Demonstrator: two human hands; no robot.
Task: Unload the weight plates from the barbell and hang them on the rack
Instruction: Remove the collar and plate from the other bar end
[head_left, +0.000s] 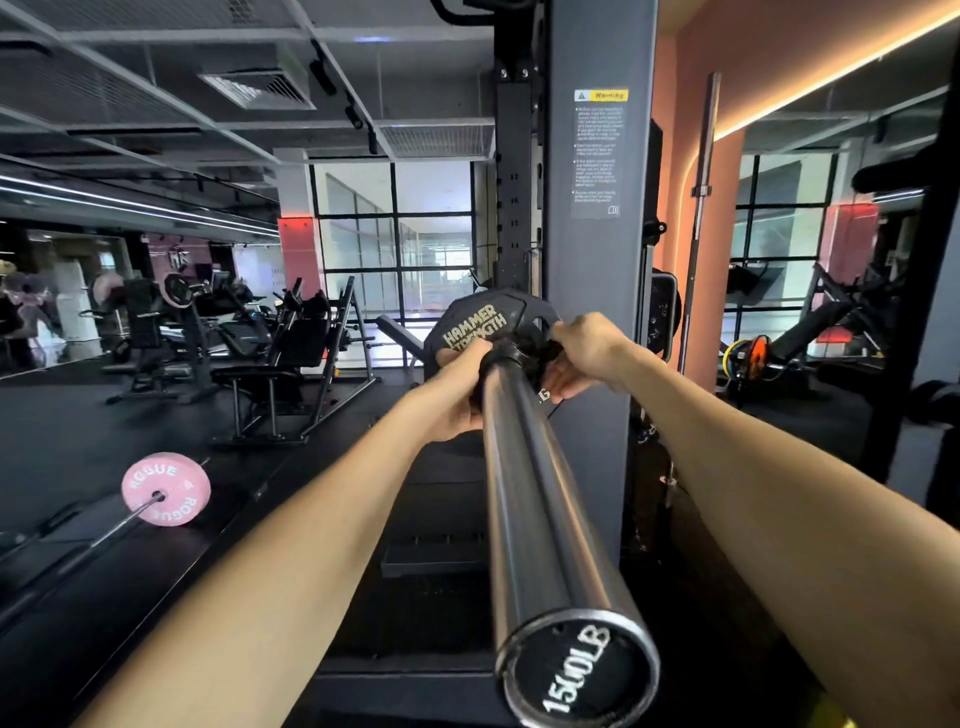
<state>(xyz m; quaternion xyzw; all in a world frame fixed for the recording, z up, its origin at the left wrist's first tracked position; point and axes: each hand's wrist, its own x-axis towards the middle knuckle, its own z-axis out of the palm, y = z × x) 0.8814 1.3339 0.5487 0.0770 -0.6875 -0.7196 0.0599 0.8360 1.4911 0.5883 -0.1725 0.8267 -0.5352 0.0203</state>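
Weight plate (485, 325) on barbell sleeve (540, 499) beside rack upright (597, 260), both hands' grip, left (457, 395) and right (587, 353), curled around it; black gym floor (78, 415), pink plate (166, 488), windows (395, 234) behind.

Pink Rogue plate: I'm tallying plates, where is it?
The pink Rogue plate sits lower left in the head view, on a floor-level bar, left of the left hand.

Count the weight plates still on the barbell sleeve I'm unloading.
1: a black Hammer Strength plate at the sleeve's inner end, gripped by both hands, left and right. Others behind it may be hidden.
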